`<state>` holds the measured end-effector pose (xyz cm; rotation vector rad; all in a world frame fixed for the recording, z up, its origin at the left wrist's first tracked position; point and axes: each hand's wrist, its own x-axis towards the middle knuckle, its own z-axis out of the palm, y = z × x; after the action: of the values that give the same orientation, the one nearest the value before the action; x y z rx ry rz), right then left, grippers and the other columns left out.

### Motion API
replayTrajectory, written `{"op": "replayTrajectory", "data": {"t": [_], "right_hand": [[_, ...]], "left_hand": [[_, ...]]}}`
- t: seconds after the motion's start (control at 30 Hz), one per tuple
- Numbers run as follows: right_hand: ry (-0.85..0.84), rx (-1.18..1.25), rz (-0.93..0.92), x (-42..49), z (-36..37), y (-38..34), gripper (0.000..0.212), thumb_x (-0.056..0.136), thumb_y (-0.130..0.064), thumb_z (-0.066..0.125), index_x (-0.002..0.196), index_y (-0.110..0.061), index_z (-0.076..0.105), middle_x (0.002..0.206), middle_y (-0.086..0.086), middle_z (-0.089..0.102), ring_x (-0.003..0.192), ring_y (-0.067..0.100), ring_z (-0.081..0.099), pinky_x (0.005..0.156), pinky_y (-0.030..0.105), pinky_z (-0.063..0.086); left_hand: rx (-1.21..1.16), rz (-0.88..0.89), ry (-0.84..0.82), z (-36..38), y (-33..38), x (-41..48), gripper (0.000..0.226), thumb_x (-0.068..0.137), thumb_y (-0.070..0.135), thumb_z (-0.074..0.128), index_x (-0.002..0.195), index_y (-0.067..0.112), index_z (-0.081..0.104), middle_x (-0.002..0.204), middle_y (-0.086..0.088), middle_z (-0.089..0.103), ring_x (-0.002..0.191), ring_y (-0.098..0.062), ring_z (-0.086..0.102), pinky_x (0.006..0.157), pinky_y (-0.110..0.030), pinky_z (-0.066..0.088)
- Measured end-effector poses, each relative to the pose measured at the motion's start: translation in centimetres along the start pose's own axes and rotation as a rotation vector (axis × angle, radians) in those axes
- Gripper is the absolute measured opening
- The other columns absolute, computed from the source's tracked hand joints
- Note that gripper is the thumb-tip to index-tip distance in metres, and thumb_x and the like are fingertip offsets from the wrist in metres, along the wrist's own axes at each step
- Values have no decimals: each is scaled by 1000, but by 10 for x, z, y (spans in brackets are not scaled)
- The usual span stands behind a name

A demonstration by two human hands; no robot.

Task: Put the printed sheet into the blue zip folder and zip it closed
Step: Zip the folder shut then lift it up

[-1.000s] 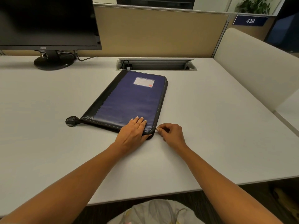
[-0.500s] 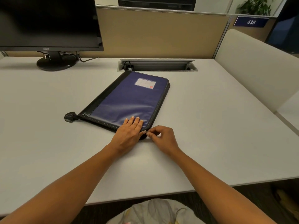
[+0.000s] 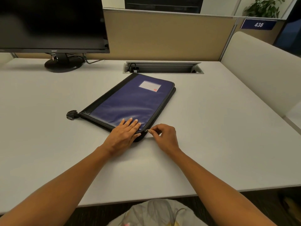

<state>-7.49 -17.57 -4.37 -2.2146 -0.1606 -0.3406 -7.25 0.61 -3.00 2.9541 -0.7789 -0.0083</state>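
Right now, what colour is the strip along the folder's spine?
The strip is black, seen best in the head view.

The folder (image 3: 130, 101) has a blue cover with a soft vinyl-like sheen, faintly creased, a grainy black leather-like spine, a glossy clear label pocket (image 3: 150, 85) and a small shiny metal zip pull (image 3: 146, 130). The desk (image 3: 211, 128) is smooth, matt, pale laminate. The monitor (image 3: 48, 22) is black plastic with a glossy screen, the partition (image 3: 162, 35) matt beige cloth, the cable tray (image 3: 162, 69) brushed metal.

An office cubicle: white desk (image 3: 211, 128), monitor (image 3: 52, 23), partition (image 3: 162, 36), numbered sign (image 3: 258, 24).
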Motion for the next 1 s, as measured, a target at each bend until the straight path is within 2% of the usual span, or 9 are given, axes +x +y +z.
{"op": "replayTrajectory", "data": {"t": [0.23,0.53,0.6,0.67,0.73,0.8,0.87,0.93,1.0], "right_hand": [[-4,-37,29,2,5,0,16,81,-21,67,80,-6,71,76,12,72,68,21,62,66,30,48],[-6,-59,83,5,5,2,17,82,-22,67,80,-6,71,77,12,72,71,24,63,70,32,48],[-41,-66,88,6,3,4,17,82,-21,66,81,-6,70,78,12,71,72,23,62,70,31,47],[-110,-96,69,7,2,5,17,84,-21,63,80,-4,66,80,12,69,70,21,57,67,29,44],[-189,-184,46,8,3,4,18,88,-22,56,80,-6,60,83,12,65,72,22,54,64,28,38],[-267,-330,-3,7,8,3,22,92,-25,45,81,-9,54,88,12,63,79,28,56,63,30,34],[-320,-444,-74,5,12,1,26,95,-26,36,86,-9,53,94,12,62,85,31,57,63,32,31],[-337,-469,-113,4,12,-1,27,96,-25,33,87,-9,53,96,13,63,86,33,57,64,33,31],[-342,-461,-137,4,8,-1,25,96,-23,33,81,-11,50,93,14,63,82,33,56,63,33,31]], "left_hand": [[5,18,-29,4,-9,-1,113,58,66,-39,145,12,8,155,-7,11,144,-23,4,113,-29,-6],[21,40,-44,4,-8,0,106,66,63,-33,145,9,11,154,-11,16,144,-27,9,112,-30,-4],[47,89,-8,1,-6,-2,96,79,58,-21,140,3,28,147,-17,32,138,-34,27,114,-39,13],[19,104,19,-1,-4,-5,85,88,52,-6,132,-2,42,138,-22,45,128,-41,40,108,-50,27],[-32,60,9,-1,-2,-6,76,90,51,8,131,-2,44,137,-22,45,129,-40,41,109,-50,27],[-71,5,84,-1,1,-3,59,94,43,34,129,-3,47,136,-23,47,127,-38,44,108,-48,31],[-72,-26,94,1,2,-2,57,93,36,46,137,1,36,146,-19,34,137,-31,33,115,-37,20],[-48,-34,54,6,-2,1,58,97,37,37,144,7,21,153,-13,19,143,-23,17,117,-29,6],[-28,-52,18,8,-3,2,58,98,40,28,145,9,15,155,-11,14,144,-21,11,116,-26,2]]}}
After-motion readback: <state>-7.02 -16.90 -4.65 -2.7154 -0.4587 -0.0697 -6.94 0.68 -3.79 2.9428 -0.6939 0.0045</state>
